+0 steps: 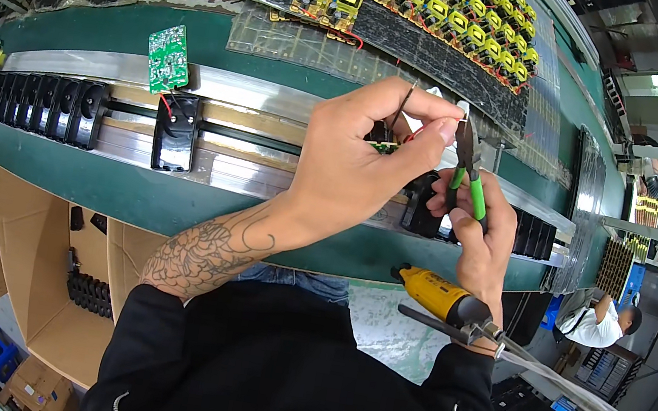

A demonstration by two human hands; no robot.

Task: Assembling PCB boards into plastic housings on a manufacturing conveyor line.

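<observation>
My left hand (pixel 364 147) is closed, its thumb and forefinger pinching the end of what looks like a thin wire beside the jaws of the pliers. My right hand (pixel 484 230) grips green-handled pliers (pixel 464 154), their dark jaws pointing up at the left fingertips. Behind the left hand a small green circuit board shows only in part. Below the pliers sits a black plastic housing (pixel 423 212) on the metal rail. To the left, a green circuit board (pixel 168 59) hangs by red wires from another black housing (pixel 175 138).
Rows of yellow-topped circuit boards (pixel 437 12) lie on a dark mat across the bench. Black housings (pixel 44 104) line the rail at left. A yellow powered screwdriver (pixel 439 296) hangs by my right wrist. An open cardboard box (pixel 38 246) stands below left. Other people (pixel 598 324) work nearby.
</observation>
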